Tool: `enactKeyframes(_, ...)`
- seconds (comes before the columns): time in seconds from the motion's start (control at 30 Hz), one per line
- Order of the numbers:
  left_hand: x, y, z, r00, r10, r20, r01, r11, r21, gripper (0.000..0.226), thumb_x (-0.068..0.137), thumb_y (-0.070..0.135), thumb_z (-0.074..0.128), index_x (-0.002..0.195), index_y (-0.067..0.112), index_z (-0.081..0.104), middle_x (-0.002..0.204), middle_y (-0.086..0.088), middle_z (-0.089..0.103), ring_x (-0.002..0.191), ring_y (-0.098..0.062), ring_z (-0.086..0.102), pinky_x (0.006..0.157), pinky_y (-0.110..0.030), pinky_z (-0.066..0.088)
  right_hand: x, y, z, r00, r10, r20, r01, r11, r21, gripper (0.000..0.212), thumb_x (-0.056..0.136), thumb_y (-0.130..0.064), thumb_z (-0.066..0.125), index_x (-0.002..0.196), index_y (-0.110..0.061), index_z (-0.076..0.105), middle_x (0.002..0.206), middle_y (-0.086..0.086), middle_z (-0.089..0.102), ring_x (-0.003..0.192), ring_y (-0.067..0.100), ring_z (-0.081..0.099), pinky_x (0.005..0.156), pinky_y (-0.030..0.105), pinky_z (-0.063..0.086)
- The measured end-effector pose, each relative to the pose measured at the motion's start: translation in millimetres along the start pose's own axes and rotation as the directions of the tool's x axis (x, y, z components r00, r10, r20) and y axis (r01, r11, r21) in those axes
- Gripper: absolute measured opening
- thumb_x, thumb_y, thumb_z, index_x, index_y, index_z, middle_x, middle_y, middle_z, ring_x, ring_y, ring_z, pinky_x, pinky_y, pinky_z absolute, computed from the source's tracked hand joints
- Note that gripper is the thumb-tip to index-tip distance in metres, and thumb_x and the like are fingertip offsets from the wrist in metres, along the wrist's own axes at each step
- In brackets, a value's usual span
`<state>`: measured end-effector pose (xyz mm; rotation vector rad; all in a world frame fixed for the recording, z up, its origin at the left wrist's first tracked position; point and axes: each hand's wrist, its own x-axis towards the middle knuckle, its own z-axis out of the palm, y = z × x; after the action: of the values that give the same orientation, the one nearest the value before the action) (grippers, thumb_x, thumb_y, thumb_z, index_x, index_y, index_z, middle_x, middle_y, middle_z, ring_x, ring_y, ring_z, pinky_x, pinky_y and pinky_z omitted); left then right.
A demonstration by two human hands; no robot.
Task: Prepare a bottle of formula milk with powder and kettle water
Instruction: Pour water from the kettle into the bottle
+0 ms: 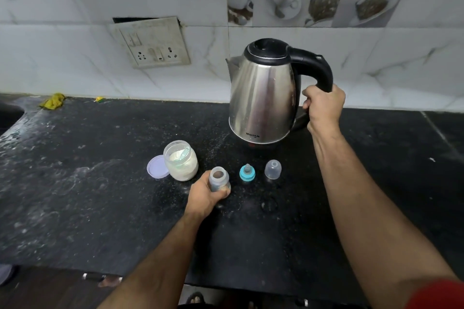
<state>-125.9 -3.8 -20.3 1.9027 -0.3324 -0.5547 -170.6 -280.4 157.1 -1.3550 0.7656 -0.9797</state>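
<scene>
At the far left of the dark counter (75,208) lies a yellow rag (53,101) against the wall, with a small yellow scrap (99,99) just right of it. Above, on the tiled wall, hangs a socket plate (153,42). Nearer the middle, a lilac lid (157,167) lies flat, touching the left side of the open powder jar (181,160) — a pale scoop (183,154) stands inside the jar, in the white powder. Just right and nearer, the left hand (204,195) grasps the bottle (219,179), fingers curled round its lower part; the bottle stands upright on the counter, its mouth open. To its right sits the teal teat ring (247,173), then the clear cap (273,169), both apart from the bottle and each other. Farther back, the steel kettle (263,98) is upright with its lid closed and spout pointing left — whether its base touches the counter cannot be told. The right hand (324,104) is clenched round the lower end of its black handle.
</scene>
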Motion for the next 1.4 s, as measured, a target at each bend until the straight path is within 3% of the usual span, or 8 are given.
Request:
enactKeyframes(0.27,2.5,-6.7,-3.1,1.000,0.020,0.016,-0.020,0.999,0.029,0.055,0.072,0.011,0.085,0.116,0.029,0.058,0.108,0.011,0.070,0.101,-0.005,0.065,0.094,-0.023,0.048,-56.6,-19.7,-40.8,0.999,-0.009,-0.053,0.011,0.999,0.035,0.020,0.066,-0.001,0.056,0.057,-0.016,0.047,0.051,0.003,0.043,0.042,0.015,0.040,0.042,0.025,0.033)
enactKeyframes(0.47,1.0,-2.5,-3.0,0.999,0.040,0.011,-0.040,0.999,0.034,0.050,0.075,0.010,0.084,0.114,0.026,0.057,0.104,0.008,0.068,0.095,-0.009,0.064,0.073,-0.006,0.042,-99.1,1.2,-64.1,0.992,0.022,-0.125,-0.019,1.000,0.022,0.029,0.071,0.009,0.056,0.057,-0.014,0.046,0.048,0.002,0.043,0.041,0.013,0.038,0.042,0.025,0.030)
enactKeyframes(0.63,4.0,-4.3,-9.1,0.998,0.048,0.045,-0.049,0.998,0.028,0.048,0.073,0.009,0.085,0.110,0.024,0.059,0.105,0.003,0.071,0.097,-0.013,0.066,0.075,-0.009,0.046,-134.0,25.7,-79.8,0.983,0.041,-0.177,-0.043,0.999,-0.010,0.028,0.068,0.010,0.055,0.055,-0.014,0.046,0.046,0.001,0.042,0.043,0.015,0.038,0.045,0.027,0.030)
enactKeyframes(0.73,3.8,-6.5,-15.7,0.996,0.046,0.070,-0.049,0.998,0.041,0.049,0.071,0.008,0.085,0.107,0.027,0.059,0.103,0.006,0.070,0.099,-0.015,0.067,0.084,-0.020,0.051,-154.3,37.2,-82.9,0.975,0.070,-0.210,-0.077,0.997,-0.023,0.032,0.070,0.014,0.055,0.055,-0.014,0.046,0.043,-0.004,0.042,0.041,0.012,0.038,0.044,0.026,0.030)
enactKeyframes(0.87,-2.5,-5.9,-26.5,0.995,0.047,0.087,-0.053,0.997,0.061,0.055,0.072,0.009,0.084,0.114,0.025,0.053,0.103,0.009,0.066,0.095,-0.010,0.063,0.066,-0.005,0.044,-179.0,52.3,-81.9,0.958,0.108,-0.264,-0.119,0.993,-0.024,0.036,0.072,0.017,0.055,0.055,-0.014,0.046,0.038,-0.010,0.040,0.036,0.006,0.035,0.041,0.023,0.029)
enactKeyframes(1.07,-11.7,-9.7,-41.8,0.991,0.066,0.115,-0.077,0.993,0.093,0.050,0.073,0.007,0.084,0.109,0.020,0.052,0.096,0.008,0.063,0.085,-0.006,0.059,0.059,-0.005,0.045,-206.9,68.1,-80.5,0.956,0.091,-0.278,-0.107,0.993,-0.041,0.038,0.070,0.016,0.057,0.053,-0.016,0.046,0.041,-0.010,0.040,0.040,0.008,0.035,0.043,0.023,0.028)
enactKeyframes(1.2,-14.8,-15.2,-51.0,0.985,0.086,0.151,-0.098,0.992,0.077,0.048,0.072,0.007,0.084,0.109,0.022,0.057,0.099,0.011,0.066,0.089,-0.005,0.061,0.076,-0.011,0.048,-213.0,67.5,-84.1,0.971,0.065,-0.232,-0.096,0.988,-0.123,0.039,0.072,0.014,0.060,0.055,-0.020,0.054,0.043,-0.014,0.049,0.045,0.006,0.043,0.048,0.024,0.035)
enactKeyframes(1.4,-15.4,-16.3,-58.3,0.977,0.114,0.183,-0.127,0.990,0.062,0.049,0.072,0.004,0.082,0.110,0.025,0.060,0.103,0.015,0.068,0.094,-0.003,0.063,0.080,-0.012,0.045,-205.9,59.6,-86.7,0.986,0.012,-0.166,-0.049,0.973,-0.225,0.038,0.074,0.015,0.060,0.059,-0.020,0.059,0.043,-0.017,0.053,0.042,-0.003,0.045,0.044,0.015,0.037)
